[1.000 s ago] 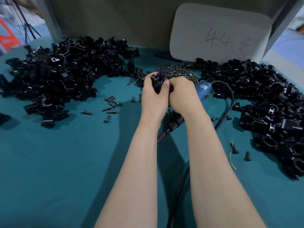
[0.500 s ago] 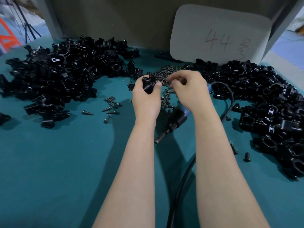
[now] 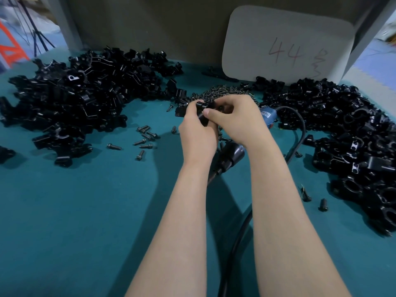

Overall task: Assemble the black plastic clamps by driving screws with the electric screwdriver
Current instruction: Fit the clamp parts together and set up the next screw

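Over the middle of the teal tabletop (image 3: 85,211) both hands meet on one black clamp (image 3: 201,117), a little above the surface. The left hand (image 3: 197,136) grips the clamp from below with curled fingers. The right hand (image 3: 240,123) is closed over the top of the clamp and its thumb presses on the side. If this hand also holds a screw, I cannot tell, because its fingers cover that place.

The electric screwdriver (image 3: 230,154) lies on the tabletop directly under the hands, and no hand touches it. Only its black front part and its blue rear end are visible; the right wrist hides the middle. Its black cable (image 3: 299,133) makes a loop to the right and then runs toward the person between the two forearms.

Just behind the hands is a heap of screws (image 3: 222,91), partly hidden by the fingers. Some loose screws (image 3: 145,139) lie scattered to the left of the left hand. A big pile of black clamp parts (image 3: 85,97) fills the left side of the tabletop, and a second pile (image 3: 353,129) fills the right side, near the cable. At the back a white card (image 3: 287,41) with "44" written on it leans against the wall.
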